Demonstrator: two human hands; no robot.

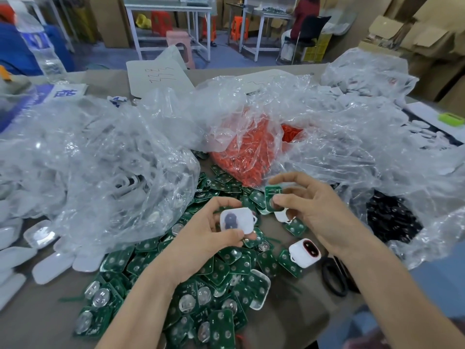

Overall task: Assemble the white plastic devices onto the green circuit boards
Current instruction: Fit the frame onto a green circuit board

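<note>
My left hand grips a white plastic device with a dark patch on its face, held above the pile of green circuit boards. My right hand pinches one green circuit board between thumb and forefinger, a little right of the white device. A second white piece shows just under my right thumb. Another white device with a dark red-rimmed window lies on the table below my right hand.
Clear plastic bags surround the pile; one holds orange rings, another holds black rings. White shells lie at the left. Black scissors lie at the right. A water bottle stands far left. A person sits at a far table.
</note>
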